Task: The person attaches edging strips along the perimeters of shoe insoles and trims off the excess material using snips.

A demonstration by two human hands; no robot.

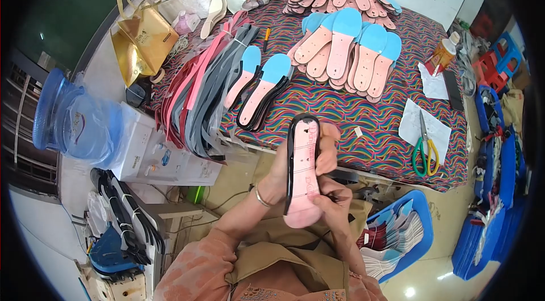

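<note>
A pink insole [304,176] with printed lettering and small holes is held upright in front of my body. A black strip runs along its left side and around its top end. My left hand [276,171], with a bracelet at the wrist, grips the insole from behind, and fingers show past its right edge. Lower down, my right hand [337,205] pinches the insole's right edge, its thumb on the pink face. Beyond my hands, pink insoles with blue ends and black edging [264,92] lie on the patterned tablecloth [335,122].
Piles of pink-and-blue insoles [343,45] cover the table's far side. Bundled grey and pink strips [218,80] lie left. Scissors [423,145] rest on paper at right, near a bottle [444,51]. A blue basket [423,233] stands below; a water jug [79,119] is at left.
</note>
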